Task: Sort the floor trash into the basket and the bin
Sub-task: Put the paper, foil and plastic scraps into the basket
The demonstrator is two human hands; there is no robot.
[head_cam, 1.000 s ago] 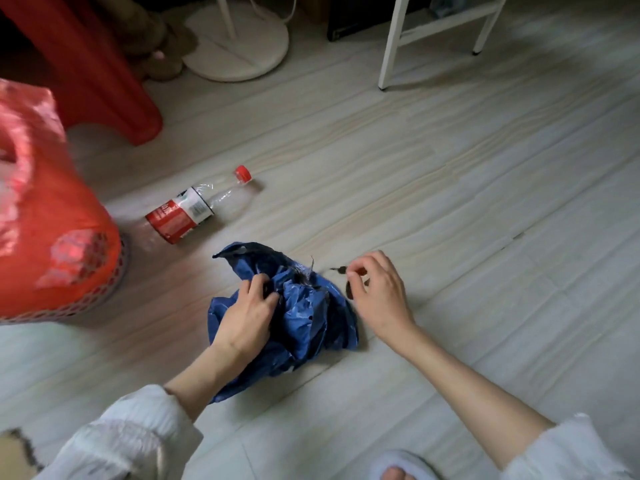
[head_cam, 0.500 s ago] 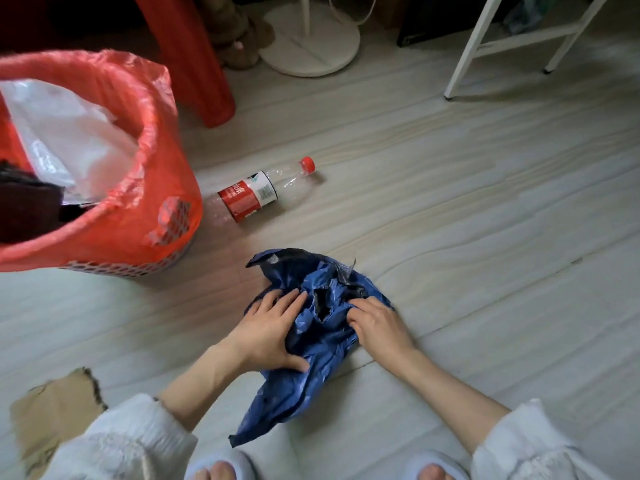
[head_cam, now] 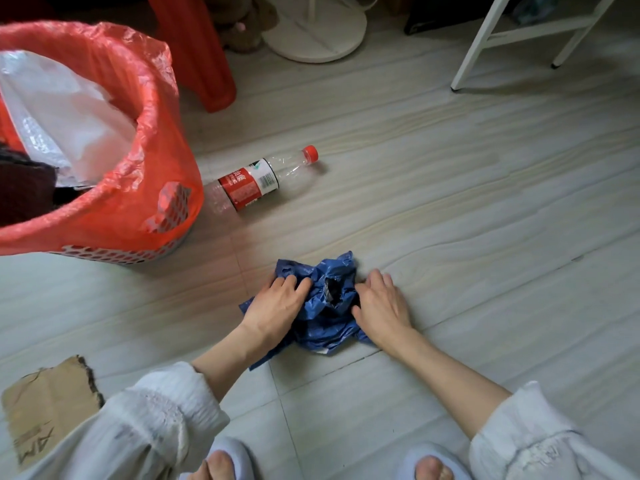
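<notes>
Blue plastic bag (head_cam: 325, 306) lies crumpled on floor (head_cam: 485, 237), near the red-lined bin (head_cam: 166, 161). Left hand (head_cam: 273, 306) and right hand (head_cam: 381, 308) press its sides, fingers curled into the folds. Advice: squeeze inward, compact fully, tuck loose tail before lifting.

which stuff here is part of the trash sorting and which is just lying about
Part of the job: blue plastic bag gathered by left hand and right hand; plastic bottle; cardboard piece; red-lined basket.

Just there: fan base; white chair legs; red stool.
</notes>
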